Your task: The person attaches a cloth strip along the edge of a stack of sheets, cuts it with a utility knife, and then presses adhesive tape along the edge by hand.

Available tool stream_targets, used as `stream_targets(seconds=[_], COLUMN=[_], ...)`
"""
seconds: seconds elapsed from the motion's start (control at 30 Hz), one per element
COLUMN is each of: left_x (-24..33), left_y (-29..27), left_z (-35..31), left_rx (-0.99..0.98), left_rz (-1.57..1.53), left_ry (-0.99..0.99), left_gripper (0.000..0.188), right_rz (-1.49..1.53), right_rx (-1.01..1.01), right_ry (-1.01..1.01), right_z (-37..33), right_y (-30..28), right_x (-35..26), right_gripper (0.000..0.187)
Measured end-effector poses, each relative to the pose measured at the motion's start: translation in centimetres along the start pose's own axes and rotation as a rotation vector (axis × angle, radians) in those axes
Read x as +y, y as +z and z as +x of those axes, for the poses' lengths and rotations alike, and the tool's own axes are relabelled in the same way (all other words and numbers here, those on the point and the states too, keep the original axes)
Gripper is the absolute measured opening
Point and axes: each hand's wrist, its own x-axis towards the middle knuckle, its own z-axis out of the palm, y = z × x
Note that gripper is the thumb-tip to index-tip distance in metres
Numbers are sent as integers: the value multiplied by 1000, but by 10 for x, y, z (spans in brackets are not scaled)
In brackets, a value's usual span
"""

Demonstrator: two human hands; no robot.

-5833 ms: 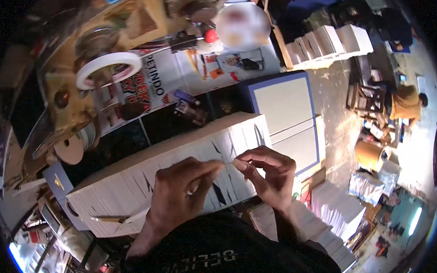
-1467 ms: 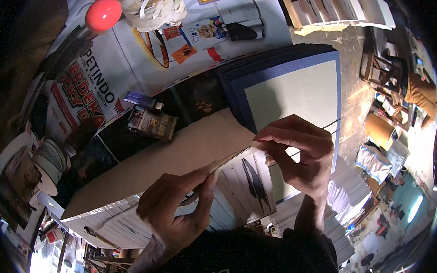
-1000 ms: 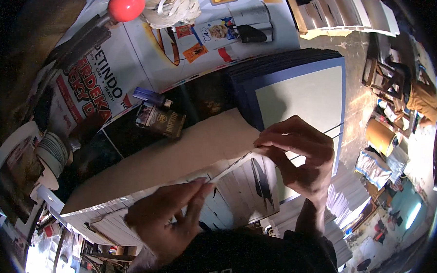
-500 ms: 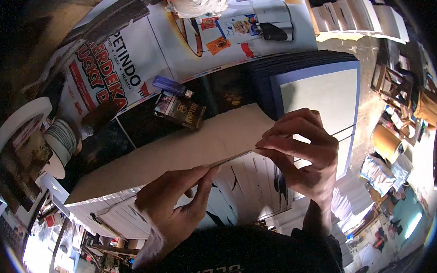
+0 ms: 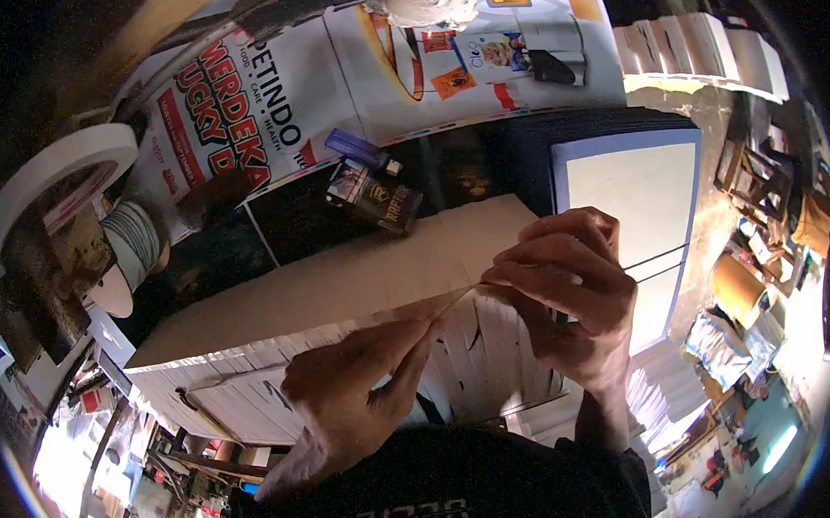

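Observation:
A thin, pale strip [image 5: 457, 302] spans the short gap between my two hands, over the front edge of a tan board [image 5: 340, 288]. My left hand [image 5: 359, 377] pinches its near end between thumb and forefinger. The far end sits in the fingertips of my right hand [image 5: 570, 303], whose other fingers curl above. What the strip is made of is too small to tell. Beneath the board is a pale, layered stack [image 5: 251, 400] with dark gaps along its front, partly hidden by my hands.
Beyond the board lie a purple lighter [image 5: 355, 149] and a small dark box [image 5: 376, 197]. A large white tape roll [image 5: 52, 183] and a cord-wound spool [image 5: 130, 247] stand at left. At right is a dark stack topped with a blue-bordered white sheet [image 5: 629, 185]. A printed poster [image 5: 349, 80] covers the back.
My left hand has moved right and closer to my right hand, so less of the strip shows between them. The view has shifted slightly, moving the lighter and box rightward in the picture.

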Motion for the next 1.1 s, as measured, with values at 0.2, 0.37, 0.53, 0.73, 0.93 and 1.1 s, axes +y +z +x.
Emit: stream_targets(seconds=[0.2,0.37,0.53,0.73,0.93,1.1], left_x=[-1,-7,-15,-7,-10,-10], left_y=[-23,-28,-31,-32,-33,-33], left_z=[-13,-12,-20,-17,-18,-17], left_rx=[-23,14,68,71,63,45], left_rz=[-76,-110,-193,-165,-200,-167], left_ry=[-206,-314,-300,-415,-405,-291], left_gripper=[20,17,18,19,17,15], right_rz=[23,9,19,-35,-34,10], right_rx=[-64,-100,-108,-131,-201,-197], right_ry=[-45,-61,-84,-88,-141,-132], right_z=[2,5,9,15,20,22], right_y=[0,6,10,11,16,17], right_x=[1,-3,-10,-16,-19,-18], right_gripper=[28,28,29,30,30,28])
